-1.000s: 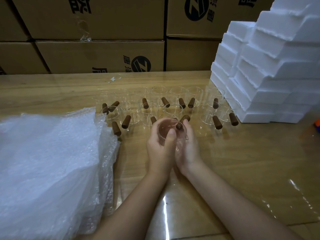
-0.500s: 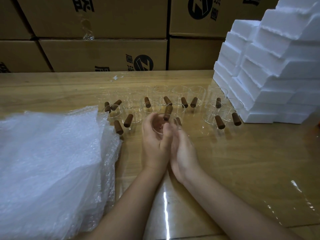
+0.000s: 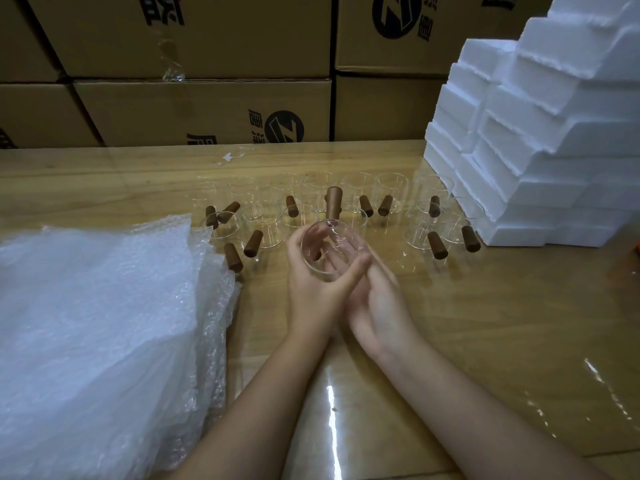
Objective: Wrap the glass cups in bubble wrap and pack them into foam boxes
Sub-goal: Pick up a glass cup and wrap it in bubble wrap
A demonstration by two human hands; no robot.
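- Holding the glass cup [image 3: 329,252] above the counter [image 3: 485,323], our left hand [image 3: 311,292] has its grip curled round the rim, with the thumb laid across the near edge
- Our right hand [image 3: 377,306] lies just beside the left with a slack grip: the fingers are straight and set against the far side of the cup, showing through the glass
- We see the cup tipped with its mouth towards us, and its brown handle [image 3: 334,202] points up and away, over the rows of other cups [image 3: 391,199]
- A second ago both hands cupped it lower, with the handle angled off to the right; half a second ago the handle had begun to rise, and now it stands upright
- The right fingers wrapped the cup then and have since straightened
- The bubble wrap [image 3: 97,323] lies heaped at the left of the counter, and the foam boxes [image 3: 540,150] stand stacked at the far right, well apart from the cup, both as before
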